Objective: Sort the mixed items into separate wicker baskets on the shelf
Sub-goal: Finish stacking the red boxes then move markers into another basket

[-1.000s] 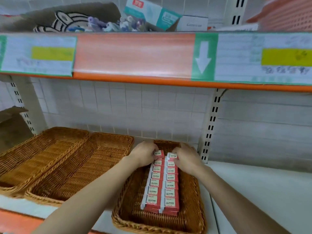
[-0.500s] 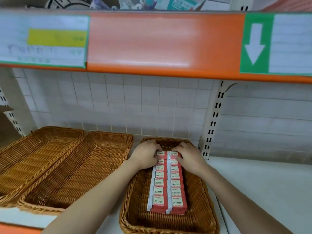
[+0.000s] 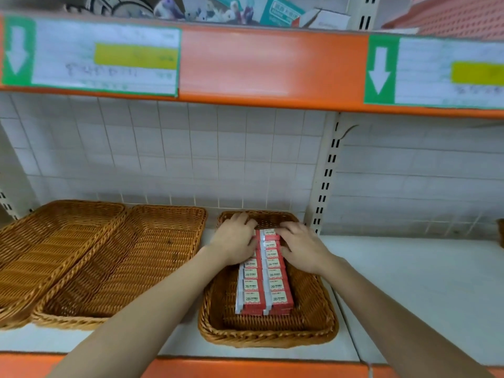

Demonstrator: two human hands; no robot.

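We find the red 2B boxes (image 3: 266,271) laid in two side-by-side rows inside the right-hand wicker basket (image 3: 268,338), which sits on the white shelf (image 3: 425,290) beside the slotted upright. The rows run lengthwise from the basket's near rim toward its far rim, so their long axis points straight away from the person. Both hands are at the far end of the rows: the left hand (image 3: 236,242) lies over the far end of the left row, and the right hand (image 3: 301,245) lies against the far end of the right row. Fingers of both are bent over the end boxes; whether they pinch a box or merely press on it we cannot tell. Neither hand is clearly nearer; each serves its own row.

The boxes appear small, rectangular, red with a pale label marked 2B, and packed edge to edge. We judge the next move to be squaring the rows toward the far rim.

Two more wicker baskets (image 3: 114,266) stand at the shelf's left, overlapping at their rims.
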